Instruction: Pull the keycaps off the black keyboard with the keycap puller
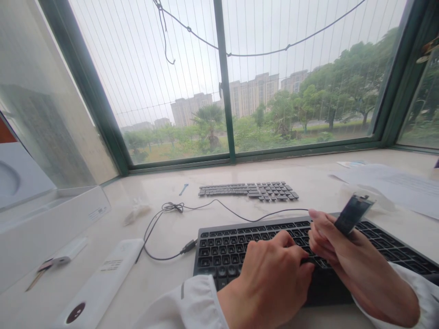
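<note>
A: Left hand, operator?
B: Your left hand [270, 274] is bent over the black rectangular keyboard [219, 250], thumb close to index finger. Fingertips partly hidden; can't tell whether they pinch anything.
A: Your right?
B: Your right hand [366, 269] grips a dark, flat, rectangular piece [351, 214] that sticks up, tilted, above the keyboard.
A: Keyboard placement?
B: On the pale marbled countertop [174, 285], right under your hands, key positions largely uncapped. Loose dark grey keycaps [233, 188] lie in rows beyond it. A thin black cable [254, 221] runs between.
A: Writing?
B: Slim white rectangular box [115, 270], your left: lines of small dark print, unreadable, plus a dark round mark [76, 313] with a pale squiggle. Open white cardboard box [51, 230] behind it: small printed label [98, 213], too tiny to read. White paper sheets [387, 185], far right: faint printed lines, unreadable too.
</note>
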`<state>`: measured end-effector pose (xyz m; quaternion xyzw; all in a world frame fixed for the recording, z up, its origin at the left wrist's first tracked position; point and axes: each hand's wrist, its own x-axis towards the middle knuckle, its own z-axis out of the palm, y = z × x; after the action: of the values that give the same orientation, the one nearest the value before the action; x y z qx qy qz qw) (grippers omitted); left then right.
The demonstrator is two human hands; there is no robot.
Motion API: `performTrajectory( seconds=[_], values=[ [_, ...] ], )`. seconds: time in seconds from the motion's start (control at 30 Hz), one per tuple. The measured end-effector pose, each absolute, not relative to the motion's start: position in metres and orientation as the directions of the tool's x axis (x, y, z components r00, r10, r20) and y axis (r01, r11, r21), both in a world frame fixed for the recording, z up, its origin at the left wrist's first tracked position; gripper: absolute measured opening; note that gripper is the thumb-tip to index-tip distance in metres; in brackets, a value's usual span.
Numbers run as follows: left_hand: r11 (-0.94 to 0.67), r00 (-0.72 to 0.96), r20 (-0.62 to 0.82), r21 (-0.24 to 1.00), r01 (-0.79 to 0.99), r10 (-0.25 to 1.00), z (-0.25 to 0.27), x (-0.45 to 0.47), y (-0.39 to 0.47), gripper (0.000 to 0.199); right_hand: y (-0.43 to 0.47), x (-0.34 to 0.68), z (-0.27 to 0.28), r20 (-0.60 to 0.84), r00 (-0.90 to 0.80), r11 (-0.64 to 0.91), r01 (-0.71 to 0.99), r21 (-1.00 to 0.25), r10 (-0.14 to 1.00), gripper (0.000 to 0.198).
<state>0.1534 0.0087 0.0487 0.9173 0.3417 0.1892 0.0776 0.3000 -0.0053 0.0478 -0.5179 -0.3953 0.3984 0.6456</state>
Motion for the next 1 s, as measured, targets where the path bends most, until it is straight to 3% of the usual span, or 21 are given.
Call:
performTrajectory(
  seconds=[0.43, 1.0],
  values=[
    [-0.751, 0.694, 0.29, 0.278, 0.598, 0.659, 0.046, 0.1546, 0.0089, 0.032, -0.0033, 0.3025, 0.0509, 0.018, 0.376, 0.103, -0.209, -0.972, 0.927, 0.054],
    [-0.756, 0.697, 0.291, 0.262, 0.6, 0.655, 0.044, 0.1563, 0.011, 0.029, -0.0029, 0.303, 0.0524, 0.077, 0.318, 0.159, -0.241, -0.957, 0.945, 0.052]
  ],
)
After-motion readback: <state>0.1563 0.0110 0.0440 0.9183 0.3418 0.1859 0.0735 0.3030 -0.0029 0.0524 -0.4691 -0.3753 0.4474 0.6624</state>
